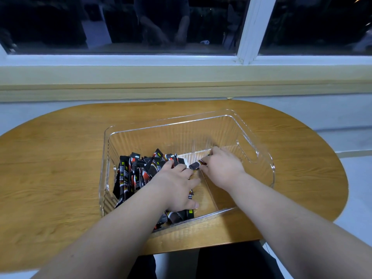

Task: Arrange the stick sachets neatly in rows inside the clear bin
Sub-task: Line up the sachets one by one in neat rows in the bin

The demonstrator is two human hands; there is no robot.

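Note:
A clear ribbed plastic bin (259, 156) stands on a wooden table. Several black-and-red stick sachets (132, 176) lie in a loose heap in its left half; the bin's right half shows bare floor. My left hand (177, 188) lies flat on top of the heap, fingers spread and pressing the sachets down. My right hand (221, 168) is just to the right of it, inside the bin, pinching one stick sachet (196, 165) by its end. That sachet points left toward the heap. Sachets under my left palm are hidden.
The oval wooden table (60, 168) runs under a window sill (181, 77), with a dark window behind. The bin has a handle cut-out (248, 151) in its right wall. Bare tabletop lies to the left and right of the bin.

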